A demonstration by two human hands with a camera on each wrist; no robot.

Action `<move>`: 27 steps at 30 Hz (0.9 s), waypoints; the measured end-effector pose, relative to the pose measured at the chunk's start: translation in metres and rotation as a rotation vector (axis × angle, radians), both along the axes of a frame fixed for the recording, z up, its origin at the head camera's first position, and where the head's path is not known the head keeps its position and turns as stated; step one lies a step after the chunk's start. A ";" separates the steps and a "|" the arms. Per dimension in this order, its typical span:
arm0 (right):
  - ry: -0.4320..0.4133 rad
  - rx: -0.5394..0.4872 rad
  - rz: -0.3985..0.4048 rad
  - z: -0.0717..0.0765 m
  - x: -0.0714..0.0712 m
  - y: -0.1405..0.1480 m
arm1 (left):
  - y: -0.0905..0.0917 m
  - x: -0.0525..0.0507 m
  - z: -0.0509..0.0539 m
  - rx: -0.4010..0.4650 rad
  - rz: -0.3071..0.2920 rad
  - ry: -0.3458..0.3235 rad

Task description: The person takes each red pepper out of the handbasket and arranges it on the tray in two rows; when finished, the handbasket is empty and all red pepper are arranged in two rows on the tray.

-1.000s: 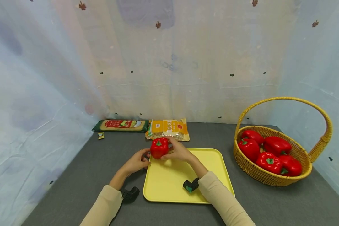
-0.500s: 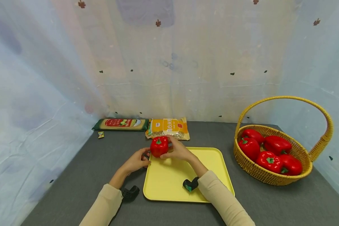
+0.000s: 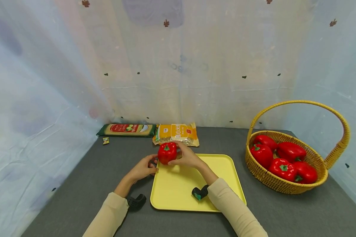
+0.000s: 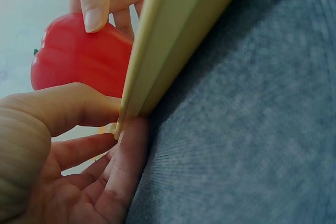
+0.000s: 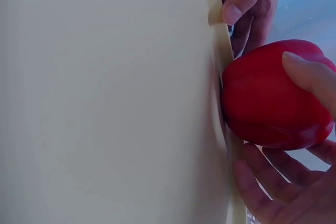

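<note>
A red bell pepper [image 3: 167,153] stands stem up at the far left corner of the yellow tray [image 3: 181,191]. My right hand [image 3: 186,157] holds it from the right, with the thumb on its near side and fingers round behind. In the right wrist view the pepper [image 5: 275,95] touches the tray's edge. My left hand [image 3: 143,168] is at the tray's left rim; in the left wrist view the thumb and fingers of this hand [image 4: 79,150] pinch the rim [image 4: 142,51], just beside the pepper [image 4: 84,53].
At the right stands a wicker basket [image 3: 273,185] with a tall handle, holding several red peppers [image 3: 290,152]. Along the back lie a green noodle pack [image 3: 129,130] and an orange bag [image 3: 178,132]. A small yellow packet [image 3: 105,141] lies at the back left.
</note>
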State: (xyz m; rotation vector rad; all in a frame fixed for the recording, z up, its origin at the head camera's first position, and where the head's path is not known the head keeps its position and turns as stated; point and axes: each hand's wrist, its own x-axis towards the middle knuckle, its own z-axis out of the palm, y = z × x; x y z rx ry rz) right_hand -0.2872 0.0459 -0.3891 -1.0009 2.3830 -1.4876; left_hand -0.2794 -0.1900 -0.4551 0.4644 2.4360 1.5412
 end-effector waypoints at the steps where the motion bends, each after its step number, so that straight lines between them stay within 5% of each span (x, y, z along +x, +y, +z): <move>1: 0.000 -0.004 0.001 0.000 0.000 0.000 | 0.000 0.000 0.001 -0.001 -0.002 0.003; 24: 0.061 -0.021 -0.037 -0.002 -0.003 -0.003 | 0.000 0.002 0.003 0.012 -0.016 0.014; 27: 0.075 0.009 -0.062 -0.015 -0.014 -0.003 | 0.001 0.006 0.009 0.011 -0.015 0.010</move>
